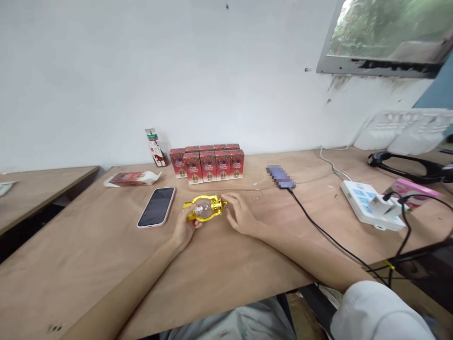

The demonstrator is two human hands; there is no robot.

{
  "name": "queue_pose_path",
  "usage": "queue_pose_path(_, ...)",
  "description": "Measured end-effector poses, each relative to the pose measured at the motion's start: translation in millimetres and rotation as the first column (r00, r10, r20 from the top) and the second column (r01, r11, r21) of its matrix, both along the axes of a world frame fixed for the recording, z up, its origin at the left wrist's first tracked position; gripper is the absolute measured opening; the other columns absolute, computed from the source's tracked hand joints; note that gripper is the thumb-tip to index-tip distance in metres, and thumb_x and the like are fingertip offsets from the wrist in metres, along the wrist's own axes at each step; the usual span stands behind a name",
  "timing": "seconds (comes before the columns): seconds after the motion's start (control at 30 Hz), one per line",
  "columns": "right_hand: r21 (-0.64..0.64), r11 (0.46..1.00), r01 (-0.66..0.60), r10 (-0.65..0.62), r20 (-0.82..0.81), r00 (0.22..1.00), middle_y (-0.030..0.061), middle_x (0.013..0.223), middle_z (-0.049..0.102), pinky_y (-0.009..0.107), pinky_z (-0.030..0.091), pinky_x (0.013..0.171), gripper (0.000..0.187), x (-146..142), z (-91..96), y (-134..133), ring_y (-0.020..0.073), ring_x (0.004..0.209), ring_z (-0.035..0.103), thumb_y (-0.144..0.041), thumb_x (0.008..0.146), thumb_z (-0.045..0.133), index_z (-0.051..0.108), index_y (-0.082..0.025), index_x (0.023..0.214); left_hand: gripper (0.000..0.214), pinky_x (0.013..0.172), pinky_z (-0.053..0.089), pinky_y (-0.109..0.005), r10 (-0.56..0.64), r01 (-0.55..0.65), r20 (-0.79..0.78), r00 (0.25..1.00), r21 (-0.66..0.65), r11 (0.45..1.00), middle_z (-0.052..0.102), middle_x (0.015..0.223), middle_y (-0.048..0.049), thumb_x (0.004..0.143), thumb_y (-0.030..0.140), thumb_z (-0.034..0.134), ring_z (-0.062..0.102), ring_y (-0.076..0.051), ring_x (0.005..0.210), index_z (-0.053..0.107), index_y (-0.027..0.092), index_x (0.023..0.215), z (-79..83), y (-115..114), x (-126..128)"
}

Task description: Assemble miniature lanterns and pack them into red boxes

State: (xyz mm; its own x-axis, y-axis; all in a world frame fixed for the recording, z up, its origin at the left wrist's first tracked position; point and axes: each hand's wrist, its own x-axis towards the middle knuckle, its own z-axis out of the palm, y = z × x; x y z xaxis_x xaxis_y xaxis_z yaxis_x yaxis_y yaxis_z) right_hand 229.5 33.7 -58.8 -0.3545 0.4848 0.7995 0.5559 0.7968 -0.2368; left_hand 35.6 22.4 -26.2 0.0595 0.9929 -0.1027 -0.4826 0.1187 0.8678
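Note:
A small gold lantern (204, 208) with a clear globe lies on its side above the table, its base to the left and its top to the right. My left hand (184, 227) is closed around the base end, thumb on the near face. At the other end, my right hand (242, 216) has its fingers apart and curved beside the lantern's top. Whether those fingertips touch it, I cannot tell. Left of my left hand lies a phone (156, 207) with a pale pink edge. Thin bent wire (260, 193) rests beyond my right hand.
Red printed boxes (208, 165) stand in rows near the wall. An opened red box (132, 178) lies left of them, by a clear packet (156, 148). Rightward are a blurred-out phone (281, 176) on a black cable and a white power strip (371, 205) with plugs.

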Motion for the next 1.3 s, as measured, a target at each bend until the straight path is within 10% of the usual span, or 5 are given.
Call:
queue_pose_path(0.43, 0.043, 0.999, 0.027, -0.037, 0.239, 0.970, 0.0171, 0.131, 0.050, 0.043, 0.047, 0.093, 0.053, 1, 0.5, -1, 0.0256, 0.118, 0.050, -0.010, 0.085, 0.039, 0.039, -0.015, 0.137, 0.031, 0.048, 0.040, -0.018, 0.095, -0.091, 0.155, 0.983, -0.036, 0.995, 0.055, 0.062, 0.0055, 0.052, 0.022, 0.081, 0.045, -0.005, 0.051, 0.056, 0.015, 0.070, -5.4, 10, -7)
queue_pose_path(0.63, -0.006, 1.000, 0.026, -0.023, 0.276, 0.961, 0.0157, 0.127, 0.054, 0.042, 0.048, 0.088, 0.049, 2, 0.2, 0, 0.0257, 0.109, 0.053, -0.009, 0.083, 0.041, 0.046, -0.014, 0.132, 0.037, 0.066, 0.046, -0.021, 0.270, -0.228, -0.106, 0.957, 0.296, 0.928, 0.063, 0.080, 0.0000, 0.051, 0.023, 0.083, 0.057, -0.012, 0.073, 0.064, 0.015, 0.082, 4.3, 3, -4)
queue_pose_path(0.9, 0.125, 0.991, -0.046, 0.030, 0.127, 0.991, 0.0147, 0.123, 0.053, 0.041, 0.046, 0.088, 0.045, 5, -4.5, -3, 0.0233, 0.107, 0.055, -0.009, 0.084, 0.041, 0.047, -0.020, 0.128, 0.046, 0.102, 0.034, -0.044, 0.574, 0.043, -0.471, 0.670, 0.797, 0.603, 0.067, 0.107, -0.0080, 0.049, 0.021, 0.084, 0.058, -0.030, 0.108, 0.066, 0.023, 0.091, 9.4, -8, -16)
queue_pose_path(1.1, 0.334, 0.938, -0.090, 0.042, 0.149, 0.988, 0.0124, 0.116, 0.058, 0.039, 0.048, 0.080, 0.029, 5, -5.1, -5, 0.0218, 0.100, 0.058, -0.016, 0.086, 0.049, 0.055, -0.024, 0.113, 0.028, 0.089, 0.035, -0.040, 0.601, 0.461, -0.723, 0.341, 0.686, 0.563, 0.070, 0.106, -0.0089, 0.070, 0.034, 0.071, 0.062, -0.027, 0.098, 0.069, 0.025, 0.097, -2.8, -1, -19)
queue_pose_path(1.3, 0.171, 0.981, -0.093, 0.060, 0.189, 0.980, 0.0088, 0.106, 0.064, 0.038, 0.045, 0.080, 0.011, 3, 1.7, -8, 0.0210, 0.096, 0.060, -0.033, 0.087, 0.056, 0.062, -0.025, 0.090, 0.034, 0.079, 0.034, -0.037, 0.705, 0.574, -0.688, 0.176, 0.653, 0.494, 0.070, 0.102, -0.0102, 0.078, 0.039, 0.063, 0.060, -0.026, 0.091, 0.068, 0.024, 0.108, -6.5, -5, -12)
